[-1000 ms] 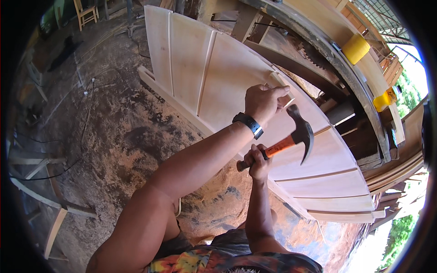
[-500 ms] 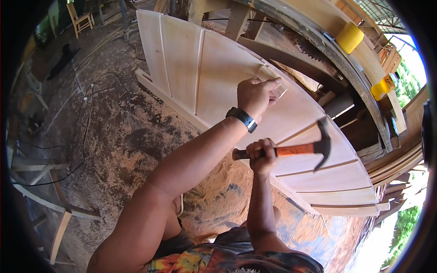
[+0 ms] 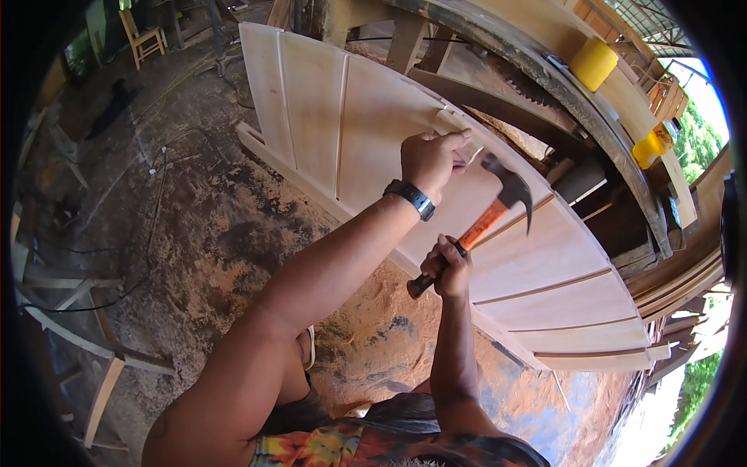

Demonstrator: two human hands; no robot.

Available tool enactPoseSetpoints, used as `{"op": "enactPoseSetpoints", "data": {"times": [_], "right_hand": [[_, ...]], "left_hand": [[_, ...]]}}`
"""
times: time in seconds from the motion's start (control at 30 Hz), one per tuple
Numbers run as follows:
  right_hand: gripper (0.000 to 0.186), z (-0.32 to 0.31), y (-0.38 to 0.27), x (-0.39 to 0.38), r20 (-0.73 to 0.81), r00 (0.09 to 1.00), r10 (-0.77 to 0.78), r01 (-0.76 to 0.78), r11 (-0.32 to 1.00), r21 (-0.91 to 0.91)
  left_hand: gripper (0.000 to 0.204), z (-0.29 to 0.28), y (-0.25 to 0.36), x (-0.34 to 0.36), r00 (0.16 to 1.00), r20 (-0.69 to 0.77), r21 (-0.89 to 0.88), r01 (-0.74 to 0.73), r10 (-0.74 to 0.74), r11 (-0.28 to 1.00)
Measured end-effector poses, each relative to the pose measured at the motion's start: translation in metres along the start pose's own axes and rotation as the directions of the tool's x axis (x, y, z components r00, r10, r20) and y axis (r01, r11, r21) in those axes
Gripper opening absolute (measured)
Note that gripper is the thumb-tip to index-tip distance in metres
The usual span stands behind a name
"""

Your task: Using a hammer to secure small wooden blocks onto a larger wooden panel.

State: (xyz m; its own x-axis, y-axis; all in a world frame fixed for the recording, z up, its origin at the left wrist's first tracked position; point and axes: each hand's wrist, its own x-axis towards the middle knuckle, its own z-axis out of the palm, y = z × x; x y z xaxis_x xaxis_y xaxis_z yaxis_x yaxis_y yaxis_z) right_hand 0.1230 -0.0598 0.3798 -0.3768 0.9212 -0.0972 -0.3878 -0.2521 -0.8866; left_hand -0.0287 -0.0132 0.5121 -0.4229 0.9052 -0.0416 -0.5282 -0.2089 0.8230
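Note:
A pale wooden panel point(image 3: 389, 101) with several grooves stands on edge before me, leaning against a workbench. My left hand point(image 3: 428, 165), with a black watch at the wrist, is closed round a small wooden block point(image 3: 461, 132) held against the panel near its upper edge. The fingertips are partly hidden behind the hand. In my right hand point(image 3: 449, 267) is a claw hammer point(image 3: 481, 226) with an orange and black handle, gripped low. Its dark head is just right of the block, seemingly apart from it.
Behind the panel runs the workbench point(image 3: 545, 66), carrying a yellow container point(image 3: 594, 64) and a yellow bottle point(image 3: 652, 146). A saw blade shows under its edge. A wooden chair point(image 3: 142, 37) stands far left. Curved wooden pieces point(image 3: 101, 405) and cables lie on the dusty floor at left.
The hammer has swung up and left, its head now close to the wooden block. My left hand stays at the block, with only a slight shift in view.

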Motion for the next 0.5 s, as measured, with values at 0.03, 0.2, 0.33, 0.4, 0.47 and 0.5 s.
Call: {"op": "enactPoseSetpoints", "data": {"times": [0.03,0.2,0.33,0.4,0.47,0.5], "right_hand": [[0.031,-0.001,0.003,-0.003,-0.006,0.999,-0.036,0.037,0.997,0.067],[0.026,0.004,0.002,0.004,0.067,0.994,0.085,-0.083,0.996,-0.033],[0.026,-0.003,0.008,-0.002,0.062,0.998,-0.030,0.029,0.999,0.012],[0.027,-0.002,0.008,0.003,0.072,0.991,-0.110,0.102,0.989,0.107],[0.027,0.006,0.001,0.009,0.094,0.991,0.099,-0.103,0.994,0.040],[0.028,0.007,-0.001,0.011,0.132,0.985,0.111,-0.120,0.991,0.065]], "left_hand": [[0.027,0.001,0.000,-0.001,1.000,-0.006,0.022,0.012,-0.012,1.000],[0.027,0.004,0.003,-0.002,1.000,0.015,-0.006,-0.005,0.005,1.000],[0.028,0.004,-0.003,0.000,0.998,-0.036,-0.035,-0.051,0.050,0.998],[0.026,0.006,0.000,0.001,0.999,-0.016,-0.008,-0.028,0.028,1.000],[0.026,0.005,-0.004,-0.003,1.000,-0.009,0.017,0.008,-0.008,1.000],[0.026,0.003,-0.002,0.002,1.000,0.003,-0.015,-0.009,0.009,1.000]]}}
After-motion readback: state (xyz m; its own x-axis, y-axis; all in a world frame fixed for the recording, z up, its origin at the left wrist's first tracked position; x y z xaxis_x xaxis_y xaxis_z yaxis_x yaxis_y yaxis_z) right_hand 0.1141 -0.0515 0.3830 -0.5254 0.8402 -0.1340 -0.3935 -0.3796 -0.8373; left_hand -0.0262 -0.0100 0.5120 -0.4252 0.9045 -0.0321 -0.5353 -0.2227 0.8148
